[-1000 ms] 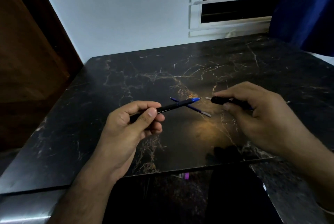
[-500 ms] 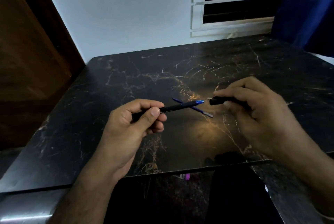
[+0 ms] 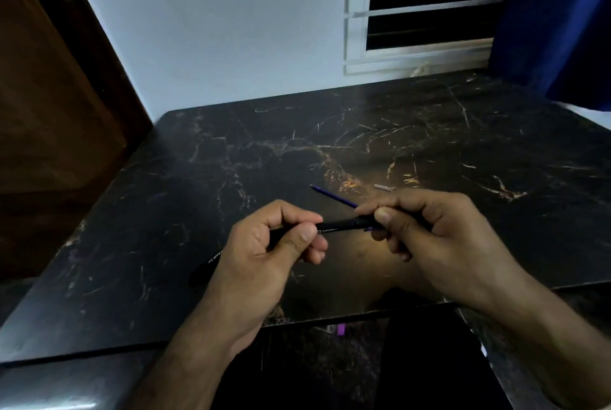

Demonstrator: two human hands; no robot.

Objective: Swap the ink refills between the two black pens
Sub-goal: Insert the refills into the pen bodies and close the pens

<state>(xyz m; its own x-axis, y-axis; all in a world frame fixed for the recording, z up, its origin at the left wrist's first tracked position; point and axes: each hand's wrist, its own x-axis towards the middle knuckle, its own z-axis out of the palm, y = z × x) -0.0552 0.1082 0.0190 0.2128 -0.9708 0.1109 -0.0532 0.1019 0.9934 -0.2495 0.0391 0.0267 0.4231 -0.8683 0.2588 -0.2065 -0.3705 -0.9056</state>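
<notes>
My left hand (image 3: 277, 244) grips a black pen barrel (image 3: 334, 228) that points right over the black marble table (image 3: 231, 161). My right hand (image 3: 439, 237) pinches a second black pen section (image 3: 365, 220) against the barrel's right end, so the two pieces meet between my fingertips. A bit of blue shows just below the joint. A loose blue refill (image 3: 334, 195) lies on the table behind my hands, its near end hidden by my right fingers. A small silvery piece (image 3: 384, 187) rests beyond the right hand. Another black pen part (image 3: 206, 266) pokes out under my left wrist.
The table's near edge (image 3: 330, 320) runs just below my wrists. A brown wooden door (image 3: 49, 112) stands at the left. A white wall and a window (image 3: 426, 3) rise behind the table, with a blue curtain (image 3: 568, 29) at the right.
My right hand has moved left and brought its black section onto the end of the barrel held by my left hand. The blue tip that stuck out before is now covered.
</notes>
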